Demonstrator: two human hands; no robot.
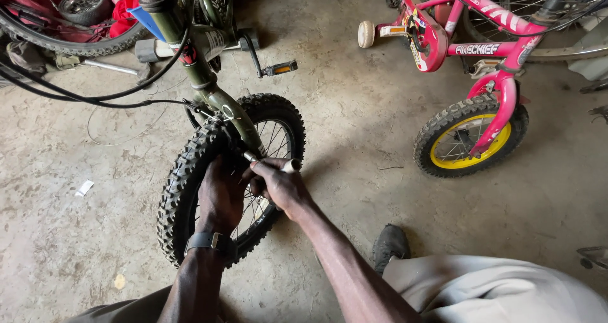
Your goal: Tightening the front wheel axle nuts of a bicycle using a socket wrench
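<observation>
The floor (354,101) is bare, stained concrete. A knobby black tyre (190,171) stands on it, near a pink bike's yellow-rimmed wheel (468,139) and white training wheel (366,34). A scrap of white paper (83,187) and a thin wire (120,136) lie left.

I have just one camera, and it sits on the person's head. It looks down and a bit forward at the concrete floor (354,126). The small knobby wheel (190,171) is very close, low in the middle. The pink bike (481,63) sits farther off, top right.
</observation>
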